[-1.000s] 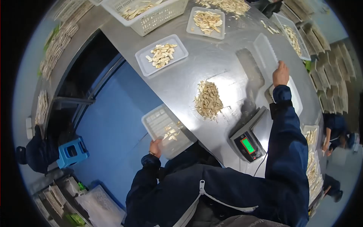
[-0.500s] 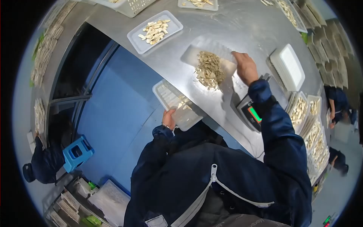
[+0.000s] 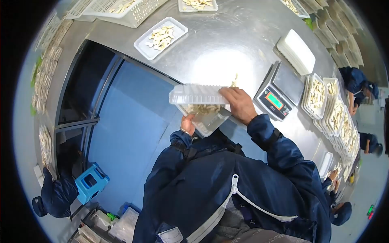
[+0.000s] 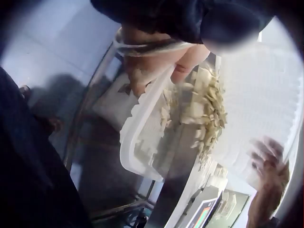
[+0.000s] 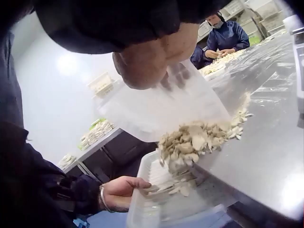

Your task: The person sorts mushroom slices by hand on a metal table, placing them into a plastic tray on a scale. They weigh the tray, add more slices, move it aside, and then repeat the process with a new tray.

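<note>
My left hand (image 3: 188, 124) grips the side of a translucent plastic tray (image 3: 211, 126) just below the table's near edge. My right hand (image 3: 242, 106) grips a second translucent tray (image 3: 197, 93), tipped on its side above the first. Between the two, a heap of pale dried slices (image 5: 192, 142) spills over the table edge, and some slices lie in the lower tray. In the right wrist view, the upper tray stands against the heap. A few slices (image 3: 235, 80) trail behind on the tabletop.
A digital scale (image 3: 275, 99) stands on the steel table (image 3: 227, 36) to the right, near stacked white trays (image 3: 296, 52) and several filled trays (image 3: 317, 95). Another tray of slices (image 3: 161, 38) sits at the left edge, by a crate (image 3: 121, 16). Other people work around the room.
My right hand took its tray from the table's right side and swept the heap leftward to the near edge. Slices now drop into the left hand's tray, which has moved slightly right.
</note>
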Tool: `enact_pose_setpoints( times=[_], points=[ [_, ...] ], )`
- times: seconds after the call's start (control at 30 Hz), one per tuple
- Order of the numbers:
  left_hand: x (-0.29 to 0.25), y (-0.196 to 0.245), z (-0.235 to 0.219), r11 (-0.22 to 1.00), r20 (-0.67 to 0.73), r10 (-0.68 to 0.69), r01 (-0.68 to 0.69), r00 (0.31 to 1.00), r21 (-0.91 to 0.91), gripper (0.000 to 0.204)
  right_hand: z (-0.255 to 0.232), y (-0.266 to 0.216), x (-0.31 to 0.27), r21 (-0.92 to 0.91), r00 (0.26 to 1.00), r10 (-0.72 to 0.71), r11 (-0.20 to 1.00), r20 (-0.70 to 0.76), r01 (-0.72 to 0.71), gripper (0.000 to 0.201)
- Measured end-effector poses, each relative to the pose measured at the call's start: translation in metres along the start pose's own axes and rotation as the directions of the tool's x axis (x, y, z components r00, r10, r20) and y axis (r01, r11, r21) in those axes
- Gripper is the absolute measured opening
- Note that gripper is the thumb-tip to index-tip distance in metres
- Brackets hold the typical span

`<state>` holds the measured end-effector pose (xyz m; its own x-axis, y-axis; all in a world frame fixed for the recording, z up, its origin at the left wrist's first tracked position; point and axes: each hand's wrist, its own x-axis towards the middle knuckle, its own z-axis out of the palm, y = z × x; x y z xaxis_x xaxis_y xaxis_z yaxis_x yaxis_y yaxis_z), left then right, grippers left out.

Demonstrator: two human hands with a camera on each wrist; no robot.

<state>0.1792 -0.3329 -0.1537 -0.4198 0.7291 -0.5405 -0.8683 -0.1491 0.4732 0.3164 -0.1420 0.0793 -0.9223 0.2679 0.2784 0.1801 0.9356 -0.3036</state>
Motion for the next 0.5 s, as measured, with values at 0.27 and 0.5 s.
enact_pose_setpoints(
  times=[0.27,0.5],
  points=[
    [-0.012,0.003,-0.005,0.999,0.068,-0.051,0.051,0.996,0.005,0.055,-0.018,0.08,0.001,-0.28,0.901,0.315,0.874,-0.299,-0.398,0.044],
    [-0.017,0.002,-0.001,0.998,0.068,-0.056,0.054,0.996,0.026,0.056,0.003,0.024,-0.018,-0.243,0.93,0.325,0.901,-0.17,-0.359,0.041]
  ],
)
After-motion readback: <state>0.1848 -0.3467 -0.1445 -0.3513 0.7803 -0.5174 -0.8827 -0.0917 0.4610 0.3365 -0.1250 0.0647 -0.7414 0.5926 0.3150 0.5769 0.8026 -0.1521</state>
